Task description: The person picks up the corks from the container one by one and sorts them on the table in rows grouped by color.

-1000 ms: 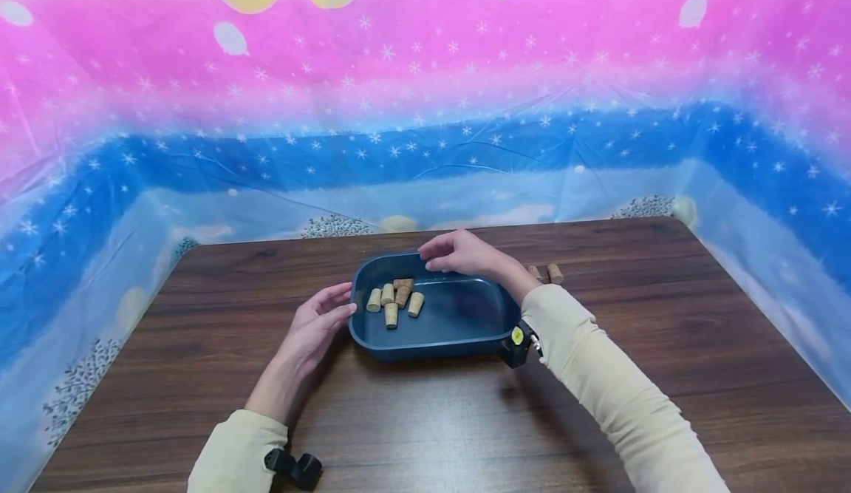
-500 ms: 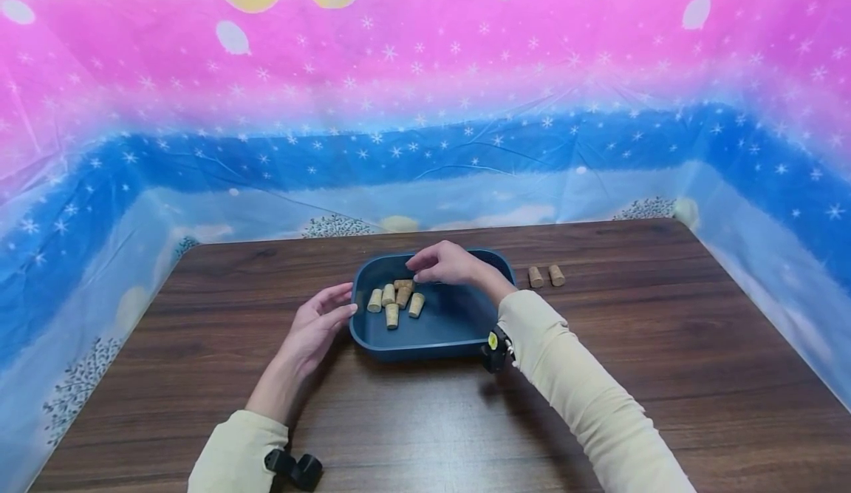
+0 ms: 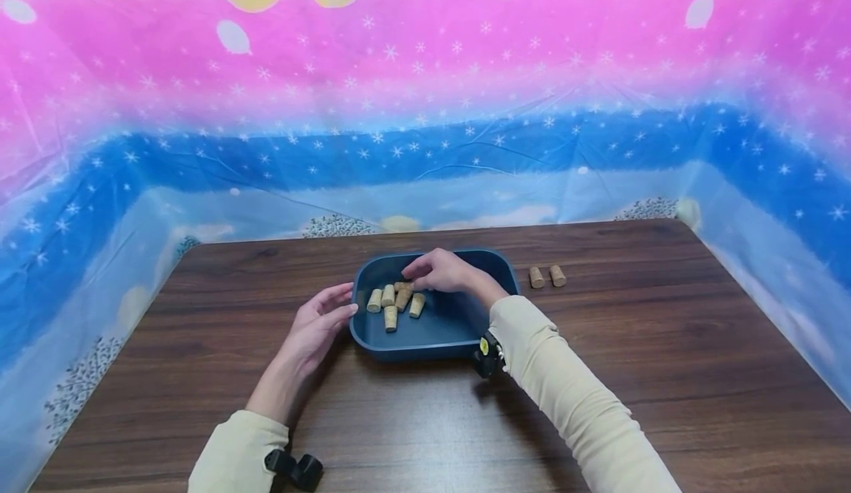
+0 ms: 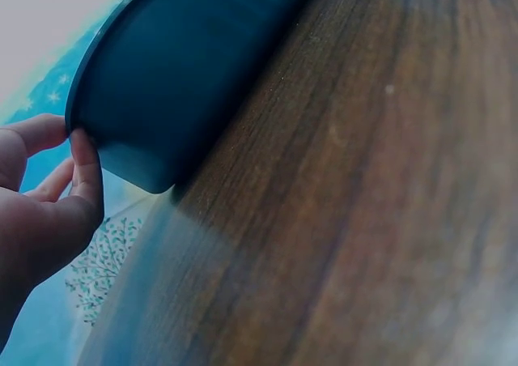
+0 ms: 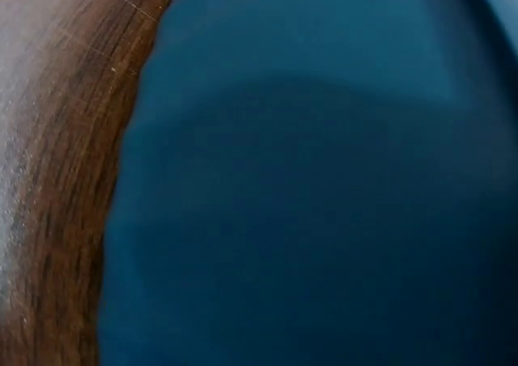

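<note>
A dark blue tray (image 3: 459, 323) with rounded corners stands on the wooden table. Several tan corks (image 3: 390, 319) lie together in its left part. My left hand (image 3: 315, 327) holds the tray's left end, thumb and fingers at the rim; the left wrist view shows this hand (image 4: 53, 188) pinching the tray (image 4: 186, 66) edge. My right hand (image 3: 442, 271) reaches over the tray, its thumb and fingertips right at the rearmost cork (image 3: 400, 286). I cannot tell whether it grips that cork. In the right wrist view the tray wall (image 5: 307, 204) fills most of the picture, and the hand is hidden.
Two more corks (image 3: 547, 276) stand on the table (image 3: 665, 330) to the right of the tray. A patterned pink and blue cloth (image 3: 425, 123) hangs behind the table and along its sides.
My right hand has come left and down to the corks, uncovering the two on the table. The front cork in the tray has shifted slightly toward me. My left hand stays put.
</note>
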`<state>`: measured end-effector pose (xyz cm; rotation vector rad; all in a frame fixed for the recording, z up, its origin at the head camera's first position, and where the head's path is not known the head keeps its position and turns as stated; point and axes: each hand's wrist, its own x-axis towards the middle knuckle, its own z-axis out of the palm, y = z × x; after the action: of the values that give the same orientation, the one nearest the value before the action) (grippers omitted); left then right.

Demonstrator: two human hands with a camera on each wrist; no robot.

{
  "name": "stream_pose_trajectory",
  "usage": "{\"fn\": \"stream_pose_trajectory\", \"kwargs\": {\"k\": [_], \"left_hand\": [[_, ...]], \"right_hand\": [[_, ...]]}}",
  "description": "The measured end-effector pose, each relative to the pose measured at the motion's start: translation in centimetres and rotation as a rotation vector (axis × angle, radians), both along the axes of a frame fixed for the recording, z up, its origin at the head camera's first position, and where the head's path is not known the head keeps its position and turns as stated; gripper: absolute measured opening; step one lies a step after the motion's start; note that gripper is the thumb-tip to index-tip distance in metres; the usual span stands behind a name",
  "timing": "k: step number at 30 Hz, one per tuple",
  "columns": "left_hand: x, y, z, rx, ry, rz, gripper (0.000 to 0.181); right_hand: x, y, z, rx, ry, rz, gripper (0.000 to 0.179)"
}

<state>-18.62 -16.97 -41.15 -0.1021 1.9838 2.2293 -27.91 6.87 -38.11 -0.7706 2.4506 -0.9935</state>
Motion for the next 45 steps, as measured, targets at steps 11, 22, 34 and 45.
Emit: {"fn": "stream_pose_trajectory", "kwargs": {"k": [11, 22, 34, 45], "left_hand": [[-0.03, 0.24, -0.01, 0.018, 0.014, 0.009, 0.049], [-0.02, 0.11, 0.11, 0.018, 0.008, 0.002, 0.049], [0.08, 0.11, -0.02, 0.026, 0.006, 0.004, 0.049], [0.1, 0.06, -0.02, 0.028, 0.008, -0.001, 0.05]], "right_hand": [[0.16, -0.41, -0.33, 0.082, -0.013, 0.041, 0.038], [0.04, -0.67, -0.51, 0.118, -0.037, 0.033, 0.04], [0.1, -0.61, -0.42, 0.088, -0.039, -0.021, 0.033], [-0.14, -0.03, 0.1, 0.047, -0.007, -0.049, 0.03]]}}
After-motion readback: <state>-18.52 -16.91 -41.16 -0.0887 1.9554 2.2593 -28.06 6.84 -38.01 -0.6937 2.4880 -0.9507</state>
